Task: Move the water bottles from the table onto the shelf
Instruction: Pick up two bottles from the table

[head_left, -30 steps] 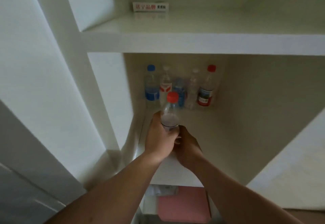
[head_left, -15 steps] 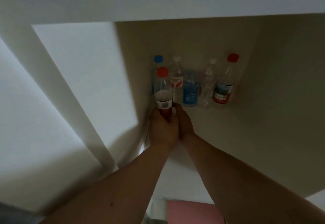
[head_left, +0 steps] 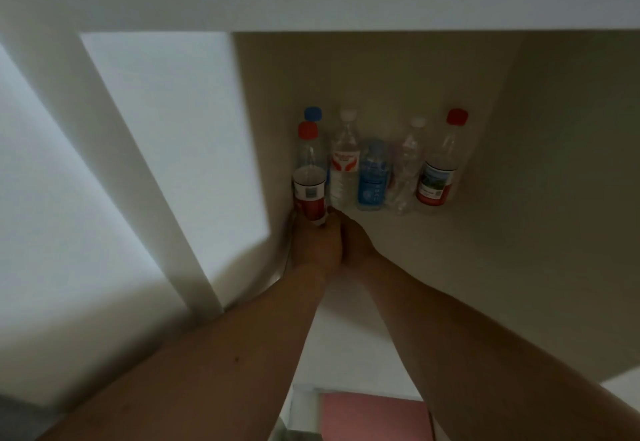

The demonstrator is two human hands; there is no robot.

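Head view, frame centre: both hands meet at the base of the red-capped bottle (head_left: 309, 177); left hand (head_left: 313, 244) wrapped around its lower part, right hand (head_left: 356, 239) pressed alongside, its fingers hidden, so whether it grips or only steadies cannot be told.
Head view, task object: the held bottle stands upright at the left end of the shelf (head_left: 485, 267), close against the side wall, directly in front of the blue-capped bottle (head_left: 312, 114).
Head view, back row, centre to right of frame: white-capped bottle (head_left: 344, 163), blue-labelled bottle (head_left: 371, 177), clear crumpled bottle (head_left: 407, 170), second red-capped bottle (head_left: 440, 163), all upright against the rear wall.
Change from a second ago: the bottle was carried above the shelf's front part; it now sits deep in the left corner, and the camera has dipped under the upper board.
Meaning for the task: placement appears nearly finished; release is likely the remaining step, and contact with the shelf floor is hidden by the hands.
Writing: the held bottle's white band bears a small code-like square, text unreadable; the white-capped bottle carries a red emblem; other labels are too blurred to read.
Lower edge of frame: a pink surface (head_left: 374, 416) lies below the shelf.
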